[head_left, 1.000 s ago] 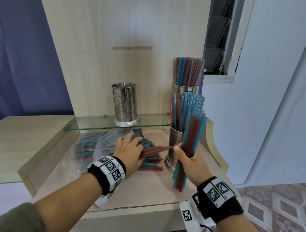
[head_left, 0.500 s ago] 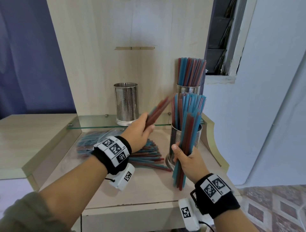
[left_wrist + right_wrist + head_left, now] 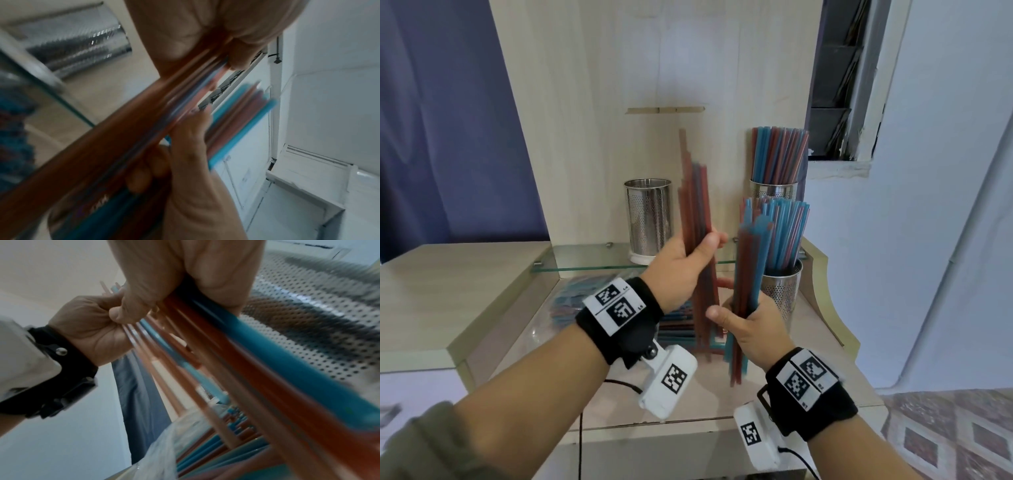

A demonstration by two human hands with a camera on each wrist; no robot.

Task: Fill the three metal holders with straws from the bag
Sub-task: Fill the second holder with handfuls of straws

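My left hand (image 3: 693, 260) grips a bunch of mostly red straws (image 3: 695, 205), held upright in front of the shelf. Just right of it, my right hand (image 3: 743, 317) grips a bundle of blue and red straws (image 3: 751, 260), thumb stretched toward the left bunch. An empty perforated metal holder (image 3: 648, 216) stands on the glass shelf (image 3: 585, 260). A second holder (image 3: 774, 190) at the back right is full of straws. A third holder (image 3: 784, 291) on the table, behind my right hand, also has straws in it. The clear bag (image 3: 575, 298) with more straws lies under the shelf. Both wrist views are blurred; each shows straws in the fist (image 3: 144, 129) (image 3: 236, 345).
A wooden back panel (image 3: 654, 68) rises behind the shelf. The table's raised wooden side (image 3: 825, 294) curves along the right, with a white wall (image 3: 945, 205) beyond. A lower wooden top (image 3: 448, 274) lies to the left. Cables hang at the table's front edge.
My left hand lifted a bunch of red straws off the pile and swung it upright beside the right hand's bundle. The right hand stayed roughly where it was.
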